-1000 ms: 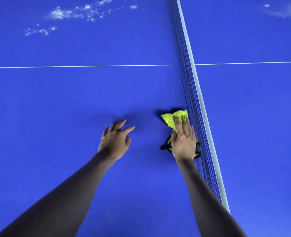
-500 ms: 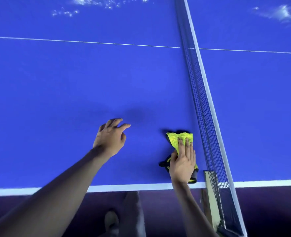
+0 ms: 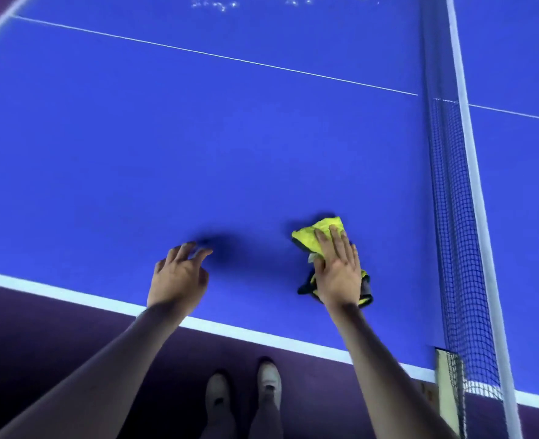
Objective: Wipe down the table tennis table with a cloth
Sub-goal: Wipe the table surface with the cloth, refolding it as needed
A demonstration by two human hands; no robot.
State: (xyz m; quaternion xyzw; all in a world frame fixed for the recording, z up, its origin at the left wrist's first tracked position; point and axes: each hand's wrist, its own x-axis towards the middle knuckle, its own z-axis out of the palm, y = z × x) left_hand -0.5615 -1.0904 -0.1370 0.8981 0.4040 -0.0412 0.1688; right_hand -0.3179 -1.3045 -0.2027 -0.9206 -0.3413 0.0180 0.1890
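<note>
- Your right hand (image 3: 338, 270) is lying flat, palm down, on the crumpled yellow cloth with dark trim (image 3: 320, 237), its fingers straight and close together; this grip is wide open and pressing the cloth onto the blue table tennis counter (image 3: 198, 137), not curling around it.
- The cloth is sitting near the counter's near edge, on the left half of the playing surface, well short of the net. Its yellow part is showing beyond your fingertips, and a darker part is poking out under the heel of your hand.
- Your left hand (image 3: 179, 277) is reaching over the near edge of the counter, beside the cloth but apart from it. Its fingers are spread and loosely bent, and this grip is holding nothing. Whether the fingertips are touching the surface cannot be told; a dark shadow is lying just beyond them.
- The black mesh net with a white top band (image 3: 458, 217) is running from the near edge toward the far side, to the right of the cloth, and its pale post (image 3: 445, 381) is clamped at the near edge.
- A thin white centre line (image 3: 217, 55) is crossing the counter farther out, and a wide white border stripe (image 3: 72, 294) is following the near edge.
- Pale speckles (image 3: 217, 4) are showing on the surface toward the far edge.
- Your two light shoes (image 3: 246, 394) are standing on the dark floor below the near edge.
</note>
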